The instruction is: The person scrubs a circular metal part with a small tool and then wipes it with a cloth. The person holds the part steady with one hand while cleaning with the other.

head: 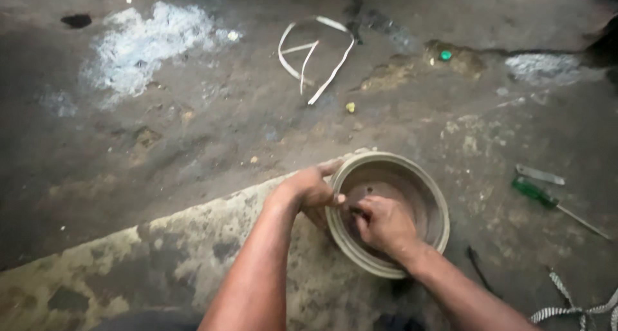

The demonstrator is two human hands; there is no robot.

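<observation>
Nearest the lens: two bare forearms, rising from the bottom edge and converging on a round metal drum [430, 196], shallow, bowl-like, open side up, resting flat on the stained concrete floor [193, 151]. No long axis to report; circular, with its axis pointing up toward the camera.

Left hand [313, 190]: outside the drum, against the near-left rim. Grip curled over the rim edge, thumb along the top, fingers wrapped down the outer wall; closed on the rim, bracing it.

Right hand [384, 226]: inside the drum, low on the near-left part of the floor pan. Grip pressed together, fingertips pinching something small and dark; too small to identify. Pinch point just inward of the left grip, the rim wall alone between the two.

Key relation: drum centre up and to the right of both grips; small holes in the pan beyond the right grip. Right hand nearer the interior, left hand nearer the outside wall.

Well to the right of the right grip: green-handled screwdriver [539, 194], shaft pointing away to the lower right, with a flat grey strip [539, 174] just above it. Far beyond both grips: loop of pale strapping [315, 55] and a green cap [445, 55]. Striped cord [573, 308] at the lower right corner.
</observation>
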